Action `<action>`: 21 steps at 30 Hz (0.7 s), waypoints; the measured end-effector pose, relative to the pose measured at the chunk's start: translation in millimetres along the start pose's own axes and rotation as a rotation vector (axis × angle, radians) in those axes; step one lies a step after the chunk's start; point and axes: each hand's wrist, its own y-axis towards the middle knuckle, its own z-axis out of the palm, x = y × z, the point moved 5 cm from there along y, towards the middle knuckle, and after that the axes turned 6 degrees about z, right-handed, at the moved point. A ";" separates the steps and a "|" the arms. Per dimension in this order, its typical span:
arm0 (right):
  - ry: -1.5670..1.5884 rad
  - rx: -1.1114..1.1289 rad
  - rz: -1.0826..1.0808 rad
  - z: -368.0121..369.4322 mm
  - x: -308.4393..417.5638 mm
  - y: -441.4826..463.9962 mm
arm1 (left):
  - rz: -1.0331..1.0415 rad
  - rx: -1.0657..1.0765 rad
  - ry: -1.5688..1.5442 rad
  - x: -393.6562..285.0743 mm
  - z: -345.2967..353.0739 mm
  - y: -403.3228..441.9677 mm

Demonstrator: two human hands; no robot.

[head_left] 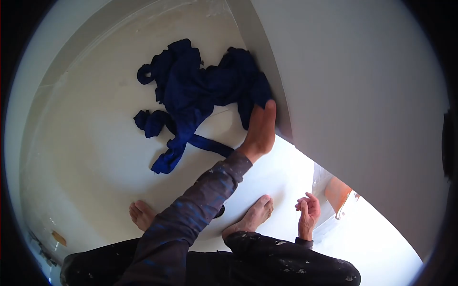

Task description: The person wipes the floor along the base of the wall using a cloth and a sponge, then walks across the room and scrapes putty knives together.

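A crumpled dark blue cloth (pixel 183 90) lies spread over the pale floor of a basin, with narrow strips trailing towards the lower left and the middle. My left hand (pixel 261 131) reaches across to the cloth's right end, beside the grey side wall. Its fingers are together on the fabric and appear to grip it; their tips are partly hidden. Apart from the cloth, at the lower right, my right hand (pixel 308 214) is raised with loosely bent, separated fingers and nothing in it.
My bare feet stand on the basin floor (pixel 95 157), on either side of a dark round drain (pixel 220 211). A large grey panel (pixel 362 95) covers the right side. Beyond its lower edge is an orange-brown object (pixel 337 193). A small brown piece (pixel 59 238) shows at lower left.
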 end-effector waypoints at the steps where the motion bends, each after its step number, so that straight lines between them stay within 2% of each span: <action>1: 0.001 0.003 0.005 -1.5 -4.0 -3.9 | 0.078 -0.070 -0.007 -10.1 -7.0 20.9; 3: -0.009 -0.004 0.005 -5.8 -12.2 -10.3 | 0.121 -0.307 -0.243 -28.6 -38.6 71.8; 5: -0.016 -0.022 0.017 -8.4 -12.3 -15.1 | 0.122 -0.404 -0.482 -39.9 -79.9 132.1; 6: -0.037 -0.038 0.024 -8.2 -9.2 -15.7 | 0.113 -0.340 -0.671 -42.1 -96.3 155.0; 7: -0.024 -0.036 0.017 -5.8 -4.0 -15.1 | 0.199 -0.363 -0.775 -46.5 -112.8 169.2; 10: -0.030 -0.005 -0.004 -1.1 15.7 -15.0 | 0.260 -0.329 -0.711 -45.5 -118.1 172.9; 11: -0.056 0.022 -0.025 -0.9 24.4 -16.7 | 0.181 -0.348 -0.801 -39.4 -120.5 173.6; 14: -0.074 -0.032 -0.050 -4.3 34.4 -26.6 | 0.130 -0.323 -0.869 -45.3 -122.1 166.8; 18: 0.018 0.016 -0.077 15.5 28.4 -39.2 | 0.110 -0.265 -0.833 -47.9 -119.2 155.3; 21: -0.030 0.083 -0.030 31.0 33.2 -46.1 | -0.176 -0.410 -0.703 -26.3 -106.8 126.0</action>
